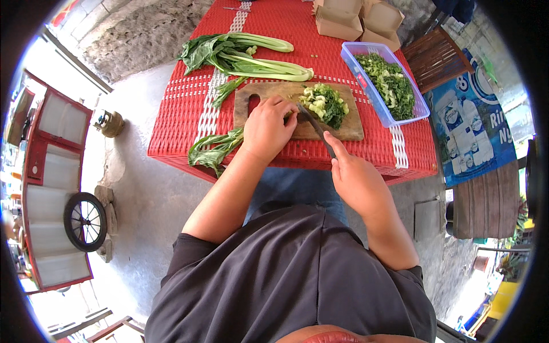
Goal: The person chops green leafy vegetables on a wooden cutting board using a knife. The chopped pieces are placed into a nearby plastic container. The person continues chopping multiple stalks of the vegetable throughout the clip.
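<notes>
My left hand (267,128) is closed over a bunch of leafy greens on a wooden cutting board (354,127). Its leaves (214,150) trail out to the left, over the table's near edge. The stalk ends are mostly hidden under my fingers. In my right hand (357,177) is a dark-bladed knife (316,126), its blade slanting up and left with the tip close to my left fingertips. Right beside the blade, a heap of chopped greens (325,104) lies on the board. Beyond the board rest whole long-stemmed greens (257,66), leaves to the left.
The table has a red woven cover (177,128) with white bands. To the right stands a clear bluish plastic container (407,120) of chopped greens. Open brown cardboard boxes (338,24) sit at the far edge. On the floor at left are a gas cylinder (108,123) and a wheeled cart (60,166).
</notes>
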A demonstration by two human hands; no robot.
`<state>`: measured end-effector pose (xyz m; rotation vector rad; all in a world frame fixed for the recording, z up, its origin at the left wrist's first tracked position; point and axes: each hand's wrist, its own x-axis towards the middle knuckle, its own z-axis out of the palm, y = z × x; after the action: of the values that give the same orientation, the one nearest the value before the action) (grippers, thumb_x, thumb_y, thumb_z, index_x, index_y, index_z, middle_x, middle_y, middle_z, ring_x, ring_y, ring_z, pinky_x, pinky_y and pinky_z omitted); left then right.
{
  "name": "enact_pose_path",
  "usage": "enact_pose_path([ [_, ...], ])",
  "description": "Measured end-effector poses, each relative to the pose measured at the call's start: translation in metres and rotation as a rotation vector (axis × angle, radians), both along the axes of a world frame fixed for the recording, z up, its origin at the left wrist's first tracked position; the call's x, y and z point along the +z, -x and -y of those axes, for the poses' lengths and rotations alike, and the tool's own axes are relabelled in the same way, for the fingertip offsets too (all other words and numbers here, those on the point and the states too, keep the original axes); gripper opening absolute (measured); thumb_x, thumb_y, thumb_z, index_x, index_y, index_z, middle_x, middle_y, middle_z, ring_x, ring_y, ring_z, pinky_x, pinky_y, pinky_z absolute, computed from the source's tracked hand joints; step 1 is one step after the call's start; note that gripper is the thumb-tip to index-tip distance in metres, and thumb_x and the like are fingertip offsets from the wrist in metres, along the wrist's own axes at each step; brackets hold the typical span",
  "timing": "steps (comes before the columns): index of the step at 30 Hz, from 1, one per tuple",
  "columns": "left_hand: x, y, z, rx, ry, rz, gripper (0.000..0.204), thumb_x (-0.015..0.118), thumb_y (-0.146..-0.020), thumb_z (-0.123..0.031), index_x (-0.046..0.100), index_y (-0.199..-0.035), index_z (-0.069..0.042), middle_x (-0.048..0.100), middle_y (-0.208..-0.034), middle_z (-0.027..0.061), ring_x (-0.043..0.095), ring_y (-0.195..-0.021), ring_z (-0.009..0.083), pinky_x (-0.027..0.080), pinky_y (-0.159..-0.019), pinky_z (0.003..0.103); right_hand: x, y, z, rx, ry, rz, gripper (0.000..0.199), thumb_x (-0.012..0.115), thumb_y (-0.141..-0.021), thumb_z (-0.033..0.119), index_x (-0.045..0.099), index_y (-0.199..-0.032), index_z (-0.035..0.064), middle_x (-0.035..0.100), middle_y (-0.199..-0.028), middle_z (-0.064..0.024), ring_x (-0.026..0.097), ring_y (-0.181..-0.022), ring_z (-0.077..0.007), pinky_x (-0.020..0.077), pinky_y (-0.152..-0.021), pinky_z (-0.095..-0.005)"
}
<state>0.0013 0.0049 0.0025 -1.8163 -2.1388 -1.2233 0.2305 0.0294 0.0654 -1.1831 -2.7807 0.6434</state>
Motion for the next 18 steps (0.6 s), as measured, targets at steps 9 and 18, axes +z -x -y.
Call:
enact_pose_path([
  [9, -0.0032, 0.0012, -0.0002, 0.001, -0.022, -0.024, 0.015, 0.073, -0.083, -0.012, 0.074, -0.097, -0.009, 0.072, -0.101, 0.0113, 0.068, -0.098, 0.0344, 0.055, -0.088, 0.043, -0.0015, 0.0, 0.0072, -0.01, 0.05, -0.041, 0.058, 0.052, -0.102, 0.016, 0.034, -0.157, 0.0146, 0.069, -0.087, -0.0268, 0.068, -0.079, -0.045, 0.0515, -0.071, -0.0579],
  [18, -0.0056, 0.0018, -0.002, -0.004, -0.042, -0.045, 0.016, 0.073, -0.082, -0.012, 0.074, -0.098, -0.009, 0.073, -0.1, 0.0114, 0.068, -0.097, 0.0346, 0.055, -0.088, 0.043, 0.0021, 0.0012, 0.0082, -0.006, 0.048, -0.016, 0.058, 0.052, -0.102, 0.016, 0.035, -0.157, 0.0145, 0.069, -0.087, -0.0263, 0.068, -0.079, -0.0442, 0.0519, -0.071, -0.0576],
])
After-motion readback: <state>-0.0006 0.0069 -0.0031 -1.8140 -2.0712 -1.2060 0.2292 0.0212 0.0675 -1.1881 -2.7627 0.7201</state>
